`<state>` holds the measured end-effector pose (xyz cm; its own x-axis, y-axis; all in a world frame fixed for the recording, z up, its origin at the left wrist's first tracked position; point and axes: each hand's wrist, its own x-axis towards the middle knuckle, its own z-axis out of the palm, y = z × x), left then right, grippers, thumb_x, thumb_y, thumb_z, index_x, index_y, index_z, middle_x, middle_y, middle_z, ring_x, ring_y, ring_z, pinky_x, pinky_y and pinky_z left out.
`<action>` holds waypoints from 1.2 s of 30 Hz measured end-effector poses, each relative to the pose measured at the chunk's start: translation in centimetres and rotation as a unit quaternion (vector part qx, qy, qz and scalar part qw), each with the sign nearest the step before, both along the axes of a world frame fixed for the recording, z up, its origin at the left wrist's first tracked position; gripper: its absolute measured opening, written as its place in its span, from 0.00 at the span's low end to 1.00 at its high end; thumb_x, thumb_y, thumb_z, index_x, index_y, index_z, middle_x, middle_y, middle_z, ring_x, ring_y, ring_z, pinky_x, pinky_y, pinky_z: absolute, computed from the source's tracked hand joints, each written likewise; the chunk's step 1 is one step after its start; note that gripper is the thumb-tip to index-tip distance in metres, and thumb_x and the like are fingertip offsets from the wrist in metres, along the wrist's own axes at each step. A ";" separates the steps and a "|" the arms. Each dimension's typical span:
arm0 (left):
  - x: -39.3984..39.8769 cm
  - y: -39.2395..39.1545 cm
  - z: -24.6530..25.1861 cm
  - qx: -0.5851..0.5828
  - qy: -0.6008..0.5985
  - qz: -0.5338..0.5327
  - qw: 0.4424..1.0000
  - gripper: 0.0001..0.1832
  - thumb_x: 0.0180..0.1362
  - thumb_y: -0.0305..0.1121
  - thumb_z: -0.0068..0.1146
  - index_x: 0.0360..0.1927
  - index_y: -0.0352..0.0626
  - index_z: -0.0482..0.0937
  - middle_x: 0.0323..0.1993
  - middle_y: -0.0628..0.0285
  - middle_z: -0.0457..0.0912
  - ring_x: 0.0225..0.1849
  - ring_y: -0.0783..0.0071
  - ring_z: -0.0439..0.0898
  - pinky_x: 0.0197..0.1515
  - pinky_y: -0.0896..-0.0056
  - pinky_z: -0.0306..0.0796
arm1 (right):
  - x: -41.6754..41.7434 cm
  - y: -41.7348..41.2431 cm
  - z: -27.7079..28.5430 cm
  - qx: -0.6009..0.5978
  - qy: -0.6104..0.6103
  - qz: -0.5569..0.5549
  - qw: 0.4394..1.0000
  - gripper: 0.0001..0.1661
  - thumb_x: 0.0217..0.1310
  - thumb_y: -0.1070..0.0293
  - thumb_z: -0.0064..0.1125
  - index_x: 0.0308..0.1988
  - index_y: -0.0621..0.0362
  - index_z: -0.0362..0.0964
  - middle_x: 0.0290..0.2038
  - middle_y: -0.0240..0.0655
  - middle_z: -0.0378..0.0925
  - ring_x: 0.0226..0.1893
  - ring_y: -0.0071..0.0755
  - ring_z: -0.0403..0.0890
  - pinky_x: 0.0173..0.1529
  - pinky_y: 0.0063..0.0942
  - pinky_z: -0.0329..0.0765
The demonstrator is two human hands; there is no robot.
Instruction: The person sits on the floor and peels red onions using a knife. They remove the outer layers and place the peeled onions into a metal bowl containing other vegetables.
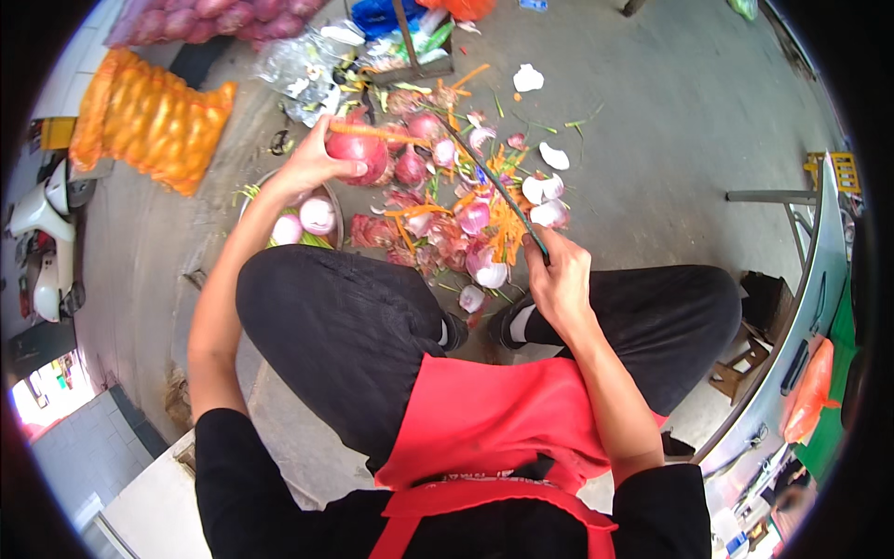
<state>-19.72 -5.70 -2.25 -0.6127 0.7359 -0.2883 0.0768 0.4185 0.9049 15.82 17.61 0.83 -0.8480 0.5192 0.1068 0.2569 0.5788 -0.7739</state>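
Note:
My left hand (pixel 311 164) is closed around a large red onion (pixel 364 159), thumb on the near side. An orange strip (pixel 380 133), seemingly carrot peel, crosses in front of the onion; whether my fingers touch it I cannot tell. In my right hand (pixel 564 272) is a long, thin, dark-bladed knife (pixel 499 185), its tip pointing up and left over the floor pile. That pile holds onion skins (pixel 447 241), whole red onions (pixel 411 166) and carrot peelings (pixel 510 216). Below my left forearm, a metal bowl (pixel 340 213) contains peeled onions (pixel 318 215) and green stalks.
An orange mesh sack (pixel 150 122) of round produce stands at the left, with a sack of red onions (pixel 223 17) behind it. A metal dustpan (pixel 419 70) with rubbish lies beyond the pile. A metal-topped table (pixel 775 377) runs along the right. A white scooter (pixel 49 230) is far left.

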 end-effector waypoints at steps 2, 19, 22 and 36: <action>-0.9 -0.5 6.3 -0.043 -0.039 -0.028 0.998 0.48 0.51 0.42 0.79 0.72 0.49 0.61 0.62 0.54 0.75 0.60 0.61 0.81 0.49 0.56 0.84 | -0.4 -0.7 1.5 0.007 0.047 0.015 0.999 0.14 0.62 0.81 0.64 0.49 0.70 0.80 0.31 0.55 0.81 0.29 0.58 0.84 0.35 0.42 0.78; 20.1 2.9 8.9 0.124 -0.232 0.228 0.937 0.34 0.65 0.35 0.63 0.73 0.47 0.63 0.62 0.60 0.79 0.60 0.63 0.84 0.45 0.55 0.87 | 3.8 -2.4 3.7 0.080 -0.019 0.087 0.993 0.14 0.58 0.74 0.64 0.45 0.65 0.76 0.32 0.52 0.81 0.30 0.63 0.84 0.34 0.52 0.81; 20.1 4.1 8.3 0.150 -0.187 0.224 0.944 0.30 0.64 0.32 0.63 0.69 0.44 0.68 0.59 0.60 0.81 0.59 0.66 0.84 0.53 0.56 0.84 | 4.2 -2.3 3.6 0.064 -0.011 0.073 0.995 0.13 0.58 0.78 0.64 0.45 0.65 0.78 0.31 0.53 0.81 0.29 0.64 0.83 0.32 0.50 0.78; 20.7 6.2 6.7 0.206 -0.107 0.195 0.953 0.28 0.52 0.22 0.69 0.58 0.39 0.73 0.51 0.60 0.83 0.53 0.71 0.83 0.62 0.64 0.74 | 3.2 -2.6 2.1 0.046 -0.035 0.064 0.996 0.07 0.56 0.77 0.62 0.36 0.64 0.72 0.29 0.53 0.80 0.29 0.65 0.83 0.34 0.54 0.79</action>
